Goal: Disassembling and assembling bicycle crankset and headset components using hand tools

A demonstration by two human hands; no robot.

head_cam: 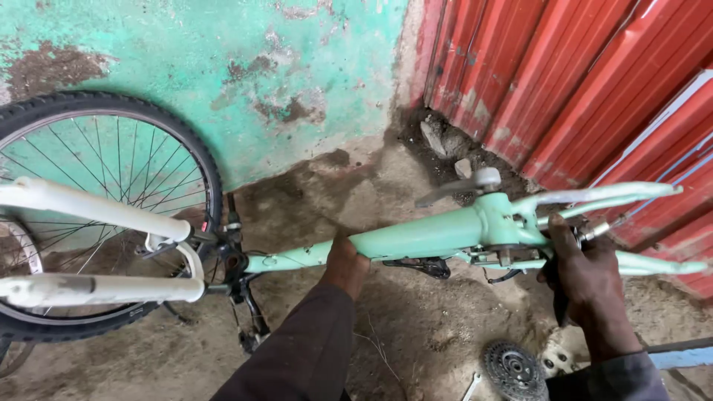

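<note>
Left hand is clamped over the mint-green bike frame, fingers curled under the main tube about midway along, thumb side up on top. Over on the other side, the right hand is closed tight around a dark tool handle, pressed up against the rear of the frame where the thin stays branch off; the tool's working end is hidden behind the fingers and the tube. The frame lies nearly level across the view, a crank and pedal hanging just below the tube between the two hands. To the left, the front wheel stands close to the peeling green wall, with two whitish fork legs running across it. Down on the dirt ground, just below the right wrist, lies a toothed sprocket cluster. Red corrugated sheeting rises behind the frame's tail. No containers in sight here.
</note>
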